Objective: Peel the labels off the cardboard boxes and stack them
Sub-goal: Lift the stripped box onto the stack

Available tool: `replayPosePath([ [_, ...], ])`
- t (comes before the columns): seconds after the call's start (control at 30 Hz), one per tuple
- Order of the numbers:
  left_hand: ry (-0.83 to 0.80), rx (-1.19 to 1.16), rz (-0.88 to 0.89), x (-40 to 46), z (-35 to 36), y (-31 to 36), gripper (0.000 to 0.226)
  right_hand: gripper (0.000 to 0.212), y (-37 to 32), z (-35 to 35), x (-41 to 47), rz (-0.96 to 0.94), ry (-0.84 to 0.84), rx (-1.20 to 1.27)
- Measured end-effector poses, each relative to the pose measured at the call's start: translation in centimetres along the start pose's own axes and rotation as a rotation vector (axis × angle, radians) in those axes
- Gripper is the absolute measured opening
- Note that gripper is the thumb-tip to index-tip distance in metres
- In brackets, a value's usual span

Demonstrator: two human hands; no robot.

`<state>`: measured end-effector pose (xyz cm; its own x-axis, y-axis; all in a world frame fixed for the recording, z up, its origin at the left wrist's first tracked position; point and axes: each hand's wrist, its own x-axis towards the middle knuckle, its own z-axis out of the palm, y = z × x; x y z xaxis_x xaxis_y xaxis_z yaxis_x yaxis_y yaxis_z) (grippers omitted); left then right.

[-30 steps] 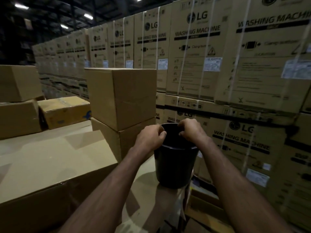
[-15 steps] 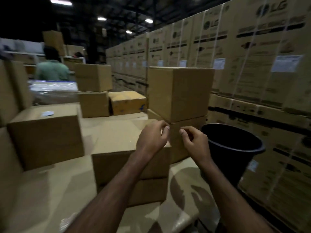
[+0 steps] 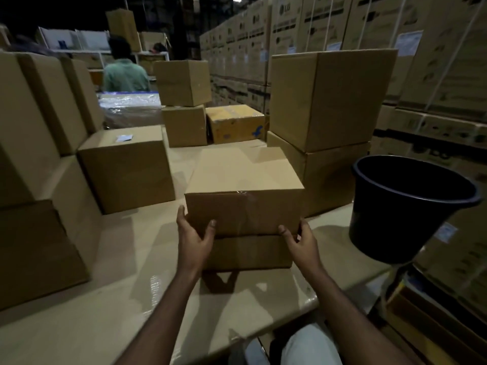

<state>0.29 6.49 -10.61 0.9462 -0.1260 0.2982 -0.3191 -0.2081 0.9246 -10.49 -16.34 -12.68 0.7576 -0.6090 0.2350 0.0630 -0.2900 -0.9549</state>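
Note:
A plain cardboard box (image 3: 243,180) sits on top of a flatter box (image 3: 247,252) in the middle of the work surface. My left hand (image 3: 193,234) grips the upper box at its lower left corner, thumb on the front face. At the lower right corner my right hand (image 3: 300,239) grips the same box. To the left stands another box (image 3: 126,167) with a small white label (image 3: 123,138) on its top. No label shows on the box that I hold.
A black bucket (image 3: 405,206) stands at the right edge of the wrapped work surface (image 3: 131,272). Two stacked boxes (image 3: 326,101) rise behind the held box. More boxes line the left and back. A person in a green shirt (image 3: 125,75) stands far back. Washing-machine cartons (image 3: 434,48) wall the right.
My hands left the black bucket's rim, came down to the left and took hold of the middle box's lower corners. The view swung left and down.

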Motion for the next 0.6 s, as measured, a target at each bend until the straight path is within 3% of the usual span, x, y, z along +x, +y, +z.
replayPosePath([
  [0.2, -0.133, -0.098, -0.189, -1.4, 0.1, -5.1, 0.096, 0.055, 3.5, -0.1, -1.2, 0.032, -0.048, -0.078],
  [0.27, -0.156, -0.122, -0.196, -1.4, 0.0, -4.3, 0.087, 0.059, 3.5, 0.0, -1.2, 0.033, -0.053, -0.072],
  [0.37, -0.07, -0.108, -0.163, -1.2, -0.4, -2.9, 0.07, 0.047, 2.2, 0.5, -1.0, 0.016, -0.035, -0.061],
  [0.47, -0.002, -0.124, -0.104, 0.0, -1.6, -1.2, 0.067, 0.031, -0.2, 1.2, 0.2, -0.037, -0.022, -0.07],
  [0.6, 0.087, -0.204, 0.022, 3.0, -4.2, 3.4, 0.063, 0.038, -5.8, 2.4, 3.1, -0.155, -0.019, -0.059],
])
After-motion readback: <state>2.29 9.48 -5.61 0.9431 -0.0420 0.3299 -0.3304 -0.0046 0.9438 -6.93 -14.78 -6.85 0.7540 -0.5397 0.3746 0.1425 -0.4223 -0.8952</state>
